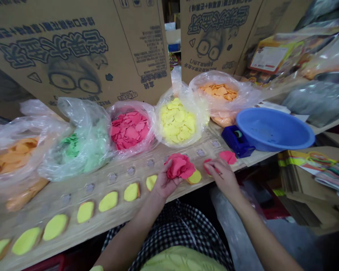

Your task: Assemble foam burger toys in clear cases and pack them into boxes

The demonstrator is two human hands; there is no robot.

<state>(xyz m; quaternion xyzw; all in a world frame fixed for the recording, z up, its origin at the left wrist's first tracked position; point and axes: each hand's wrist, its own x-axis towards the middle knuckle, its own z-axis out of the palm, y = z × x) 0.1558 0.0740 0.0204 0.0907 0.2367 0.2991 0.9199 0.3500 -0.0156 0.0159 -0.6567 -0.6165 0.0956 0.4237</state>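
In my left hand [166, 183] rests a bunch of thin pink pieces [181, 166], with the fingers curled under and around it. My right hand [222, 174] is at the table edge, its fingertips closed on a single pink piece [207, 165] over the row. Just beyond those fingers another pink piece [228, 157] lies on the table. Between the hands a yellow piece [195, 176] shows, partly covered by the pink bunch. A row of small stacks topped with yellow pieces [108, 201] runs left along the front edge.
Clear bags hold pink pieces [130, 130], yellow pieces [177, 120], green pieces [70, 145] and orange pieces [220, 91]. A blue tape dispenser [237, 142] stands beside a blue basin [275, 130] on the right. Large cardboard boxes [141, 34] stand behind.
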